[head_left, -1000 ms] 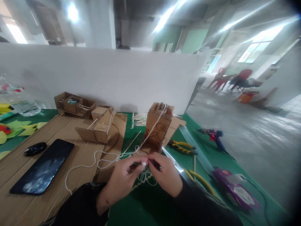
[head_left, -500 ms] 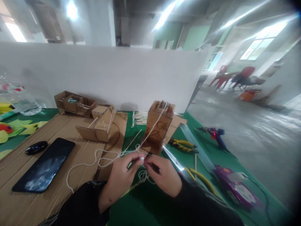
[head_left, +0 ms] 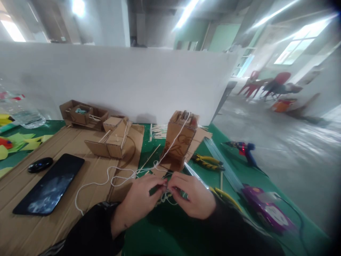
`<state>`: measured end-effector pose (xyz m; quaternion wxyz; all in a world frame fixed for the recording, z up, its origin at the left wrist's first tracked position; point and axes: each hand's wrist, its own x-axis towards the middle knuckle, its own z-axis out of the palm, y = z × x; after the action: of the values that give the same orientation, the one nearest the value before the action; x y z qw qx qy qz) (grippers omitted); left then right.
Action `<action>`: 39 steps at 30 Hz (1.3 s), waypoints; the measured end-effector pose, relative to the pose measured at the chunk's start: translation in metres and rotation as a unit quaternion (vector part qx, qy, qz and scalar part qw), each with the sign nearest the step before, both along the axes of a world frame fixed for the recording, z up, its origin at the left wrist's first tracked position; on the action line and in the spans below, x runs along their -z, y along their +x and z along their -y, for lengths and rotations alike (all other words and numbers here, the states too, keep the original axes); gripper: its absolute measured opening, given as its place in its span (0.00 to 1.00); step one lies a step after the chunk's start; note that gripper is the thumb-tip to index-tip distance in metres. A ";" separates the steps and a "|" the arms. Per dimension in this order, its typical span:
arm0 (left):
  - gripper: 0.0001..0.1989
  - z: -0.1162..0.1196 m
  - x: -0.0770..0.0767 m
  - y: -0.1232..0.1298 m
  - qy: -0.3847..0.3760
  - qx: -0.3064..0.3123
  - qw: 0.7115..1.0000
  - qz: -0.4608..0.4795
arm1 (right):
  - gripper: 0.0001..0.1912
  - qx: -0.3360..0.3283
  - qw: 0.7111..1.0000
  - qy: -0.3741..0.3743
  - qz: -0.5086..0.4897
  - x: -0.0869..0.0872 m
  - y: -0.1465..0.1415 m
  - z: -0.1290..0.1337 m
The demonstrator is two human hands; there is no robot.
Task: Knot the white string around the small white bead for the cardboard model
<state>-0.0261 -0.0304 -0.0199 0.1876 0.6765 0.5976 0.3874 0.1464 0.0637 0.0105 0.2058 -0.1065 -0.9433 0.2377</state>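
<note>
My left hand and my right hand meet at the fingertips over the green table, both in a pinch. Between them is white string, though the exact bit they grip is largely hidden by the fingers. One stretch climbs to the top of an upright cardboard tower just beyond my hands. Another length lies in loose loops to the left, across a flat cardboard sheet. More loops hang beneath my fingers.
Right of my hands lie scissors, yellow-black pliers, clear glue sticks, a glue gun and a purple power strip. To the left are a phone, a mouse and cardboard models. A white panel stands behind.
Both hands have shifted slightly right and come closer together. The white bit seen at the left fingertips is now mostly covered. The view has tilted down a little.
</note>
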 end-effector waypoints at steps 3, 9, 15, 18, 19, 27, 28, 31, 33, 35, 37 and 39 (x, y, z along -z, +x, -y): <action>0.06 0.001 -0.001 0.002 -0.001 0.002 1.000 -0.004 | 0.07 0.011 1.000 -0.003 -0.011 0.003 0.000 -0.001; 0.06 0.004 -0.002 0.004 -0.002 -0.024 0.995 0.096 | 0.07 0.051 0.997 -0.019 -0.059 0.008 -0.003 0.001; 0.09 0.004 0.002 0.008 -0.012 -0.053 0.977 0.208 | 0.07 0.067 0.995 -0.048 -0.064 0.008 -0.005 0.003; 0.05 0.005 0.000 0.008 -0.003 -0.048 0.983 0.177 | 0.07 0.078 0.992 -0.072 -0.062 0.006 -0.006 0.003; 0.05 0.006 0.000 0.007 0.003 -0.050 0.985 0.163 | 0.08 0.083 0.991 -0.080 -0.062 0.005 -0.007 0.002; 0.03 0.007 0.000 0.006 0.042 -0.043 0.990 0.127 | 0.08 0.108 0.986 -0.111 -0.056 0.004 -0.009 0.001; 0.03 0.007 0.000 0.006 0.039 -0.040 0.989 0.138 | 0.08 0.110 0.986 -0.112 -0.055 0.004 -0.009 0.001; 0.03 0.006 0.002 0.007 0.017 -0.032 0.979 0.199 | 0.09 0.116 0.985 -0.104 -0.073 0.005 -0.007 0.000; 0.04 0.004 0.003 0.008 -0.002 -0.030 0.968 0.248 | 0.09 0.116 0.985 -0.093 -0.093 0.006 -0.006 0.000; 0.04 0.002 0.005 0.009 -0.019 -0.022 0.961 0.276 | 0.09 0.102 0.985 -0.083 -0.107 0.008 -0.006 0.000; 0.04 0.001 0.006 0.009 -0.029 -0.014 0.960 0.278 | 0.10 0.085 0.987 -0.076 -0.109 0.010 -0.007 0.000; 0.04 0.001 0.007 0.009 -0.028 -0.011 0.963 0.268 | 0.10 0.082 0.988 -0.072 -0.108 0.012 -0.009 0.000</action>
<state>-0.0173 -0.0315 -0.0271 0.3554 0.5359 0.5438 0.5393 0.1372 0.0638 -0.0018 0.3171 -0.1712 -0.8842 0.2971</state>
